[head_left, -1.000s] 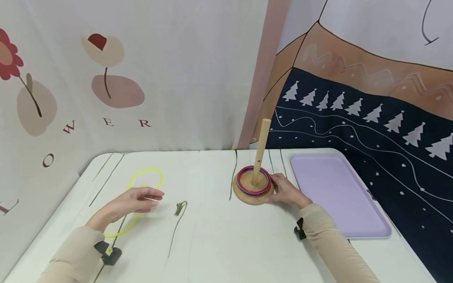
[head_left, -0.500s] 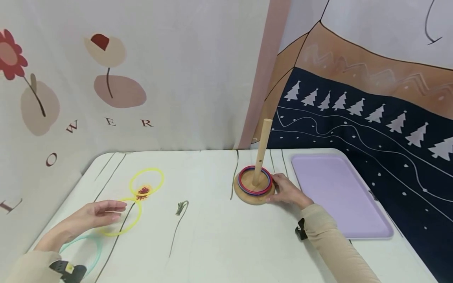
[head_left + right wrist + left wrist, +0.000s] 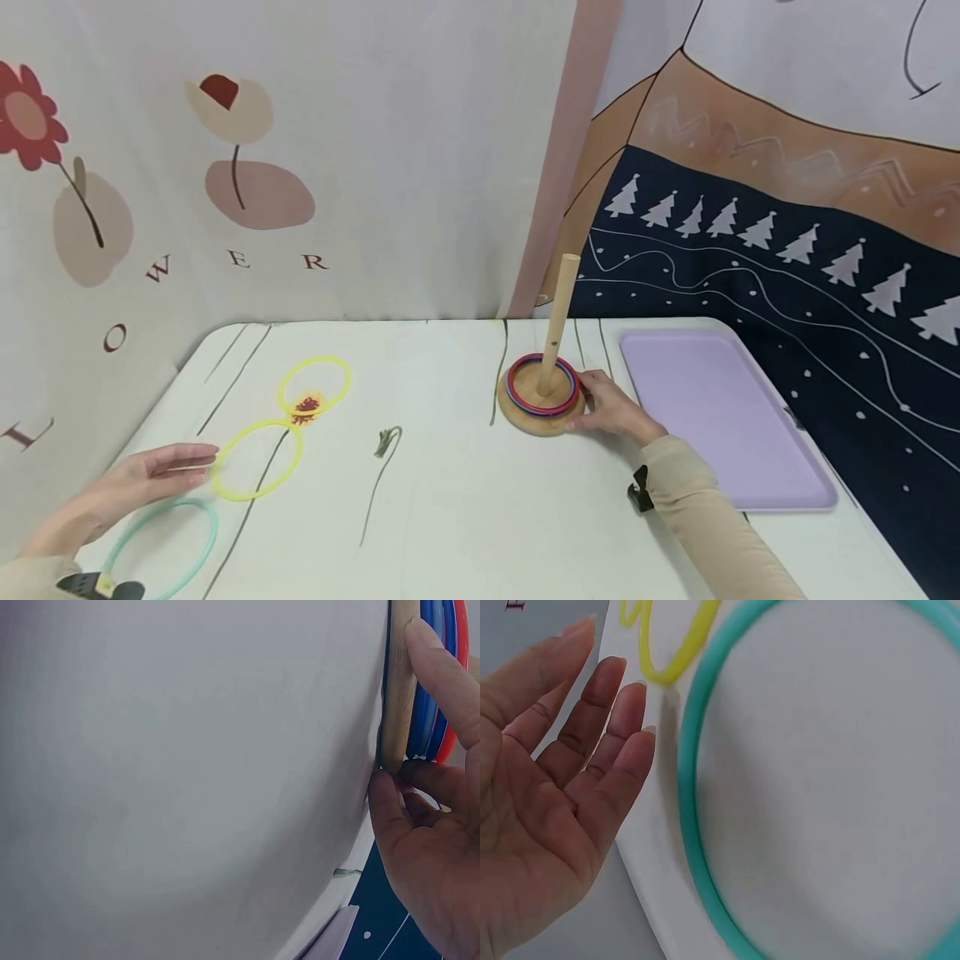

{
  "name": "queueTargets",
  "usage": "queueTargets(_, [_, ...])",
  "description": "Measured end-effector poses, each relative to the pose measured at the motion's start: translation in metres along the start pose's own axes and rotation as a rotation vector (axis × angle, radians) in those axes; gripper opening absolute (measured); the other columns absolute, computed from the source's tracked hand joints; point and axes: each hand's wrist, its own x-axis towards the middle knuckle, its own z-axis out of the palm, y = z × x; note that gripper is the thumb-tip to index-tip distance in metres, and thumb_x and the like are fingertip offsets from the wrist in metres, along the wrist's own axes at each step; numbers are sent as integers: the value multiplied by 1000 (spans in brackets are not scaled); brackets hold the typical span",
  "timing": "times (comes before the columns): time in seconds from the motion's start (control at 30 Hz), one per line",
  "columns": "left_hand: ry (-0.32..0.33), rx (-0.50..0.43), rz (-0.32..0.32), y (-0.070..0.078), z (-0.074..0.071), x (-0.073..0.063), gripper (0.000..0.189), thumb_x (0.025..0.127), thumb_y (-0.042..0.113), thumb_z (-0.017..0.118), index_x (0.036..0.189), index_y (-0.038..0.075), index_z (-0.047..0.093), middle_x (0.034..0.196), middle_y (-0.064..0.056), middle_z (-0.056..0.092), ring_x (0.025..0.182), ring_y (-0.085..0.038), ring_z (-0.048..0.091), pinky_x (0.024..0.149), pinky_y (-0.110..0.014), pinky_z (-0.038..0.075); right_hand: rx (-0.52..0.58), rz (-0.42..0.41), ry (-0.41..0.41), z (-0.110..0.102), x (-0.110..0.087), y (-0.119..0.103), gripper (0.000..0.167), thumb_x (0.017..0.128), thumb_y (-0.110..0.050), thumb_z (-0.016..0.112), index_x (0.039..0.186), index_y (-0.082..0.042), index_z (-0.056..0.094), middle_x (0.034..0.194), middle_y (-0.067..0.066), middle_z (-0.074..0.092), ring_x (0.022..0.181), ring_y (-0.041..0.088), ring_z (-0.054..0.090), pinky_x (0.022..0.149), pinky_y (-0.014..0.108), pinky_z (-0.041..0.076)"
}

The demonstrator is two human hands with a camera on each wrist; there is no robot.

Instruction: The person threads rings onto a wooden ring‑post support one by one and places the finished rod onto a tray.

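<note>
In the head view my left hand (image 3: 142,485) hovers at the left with fingers extended and nothing in its grasp. It is above and beside a teal ring (image 3: 688,772) on the table. Two yellow rings lie farther back, a nearer one (image 3: 301,454) close to the fingertips and a farther one (image 3: 348,379). My right hand (image 3: 611,408) grips the edge of a round wooden base (image 3: 523,422), thumb on one face and fingers at the rim. From the base rises a wooden peg (image 3: 559,312). Around it lie stacked blue rings (image 3: 429,712) with a red ring (image 3: 461,675) on top.
A lilac tray (image 3: 720,417) lies at the right of the white-covered table (image 3: 450,500). The tablecloth carries a printed flower and stem. Patterned cloth hangs behind the table.
My left hand has moved left and toward me, from over the yellow rings to beside the teal ring, uncovering the yellow ones. My right hand stays on the base.
</note>
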Motion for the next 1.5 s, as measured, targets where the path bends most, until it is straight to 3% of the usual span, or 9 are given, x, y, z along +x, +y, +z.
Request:
queueTargets(0.27, [15,34,-65,-18,-7,-10,40,97,19,53,132,1,49,108,37,53,96,21,46,74,-10,46,3,7,14,0,-2,0,84,68,-14,84,134,14,39,124,28,43,111,37,48,99,51,41])
queueTargets(0.47, [-12,7,5,-28,-9,-13,35,96,11,53,129,-1,51,109,37,54,97,20,49,75,-8,47,24,20,7,1,-3,-1,85,68,-14,84,135,13,38,126,28,41,112,37,47,99,51,40])
queueTargets(0.67, [-15,36,-107,-31,-10,-15,51,93,21,59,130,-11,44,104,38,53,92,22,48,76,-10,49,24,22,9,1,-3,-1,85,69,-13,83,136,13,37,126,29,41,111,37,48,99,50,42])
queueTargets(0.77, [4,47,-83,-33,-8,-15,40,92,17,61,125,-4,54,101,39,53,90,19,51,75,-11,50,30,25,10,0,-2,-1,86,69,-13,83,136,13,37,125,28,41,111,36,48,98,50,42])
queueTargets(0.9, [40,63,10,-38,-5,-15,22,90,9,62,112,8,64,97,36,57,86,15,54,70,-13,51,31,10,11,0,-2,0,86,68,-13,84,135,14,37,124,28,42,110,36,48,98,50,42])
queueTargets(1.0, [65,112,47,-41,-3,-15,21,89,7,63,109,3,64,95,33,59,84,12,55,68,-14,51,31,1,11,1,-1,1,86,68,-13,84,135,14,38,124,28,42,110,36,48,97,50,42])
queueTargets(1.07, [75,156,45,-42,-3,-14,29,88,9,64,111,-7,60,94,31,59,83,10,56,68,-15,52,30,-5,10,1,-1,2,85,68,-13,84,135,14,38,124,28,43,110,36,48,98,50,42])
queueTargets(1.23, [81,202,35,-35,-1,-16,33,90,7,62,110,-17,54,91,28,59,80,10,54,66,-15,51,37,-7,2,1,0,3,86,68,-14,84,136,12,38,125,28,42,111,37,47,98,51,42])
queueTargets(1.5, [66,249,-48,-29,-2,-14,38,89,12,63,111,-18,54,88,17,63,77,10,53,68,-15,51,54,7,-4,0,1,1,87,68,-13,84,136,13,37,125,28,41,112,37,48,99,50,42])
